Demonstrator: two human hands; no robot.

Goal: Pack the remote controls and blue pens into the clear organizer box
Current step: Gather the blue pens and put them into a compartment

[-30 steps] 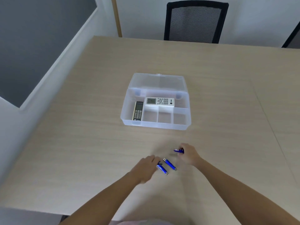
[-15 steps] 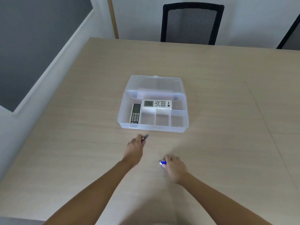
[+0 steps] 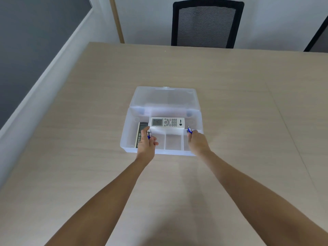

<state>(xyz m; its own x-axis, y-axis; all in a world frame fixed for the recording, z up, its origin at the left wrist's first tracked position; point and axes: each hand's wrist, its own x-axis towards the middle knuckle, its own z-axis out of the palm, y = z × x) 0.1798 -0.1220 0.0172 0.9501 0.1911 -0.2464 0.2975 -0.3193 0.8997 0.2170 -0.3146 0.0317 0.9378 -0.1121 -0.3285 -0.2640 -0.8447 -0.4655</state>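
The clear organizer box (image 3: 130, 115) sits mid-table with its lid folded back. A white remote (image 3: 166, 122) lies across the rear compartment. A dark remote (image 3: 140, 133) lies in the left compartment, partly hidden by my left hand (image 3: 147, 144). That hand is over the box's front left and holds a blue pen (image 3: 149, 134) with its silver tip pointing away from me. My right hand (image 3: 197, 142) is over the front right compartment, closed on another blue pen (image 3: 189, 130). The small front middle compartment holds nothing.
The box rests on a light wooden table (image 3: 230, 103). A black mesh-back chair (image 3: 206, 23) stands at the far edge. A wall with a dark panel (image 3: 35, 41) runs along the left side.
Both hands have lifted the blue pens off the table and carried them forward from in front of the box to over its front compartments.
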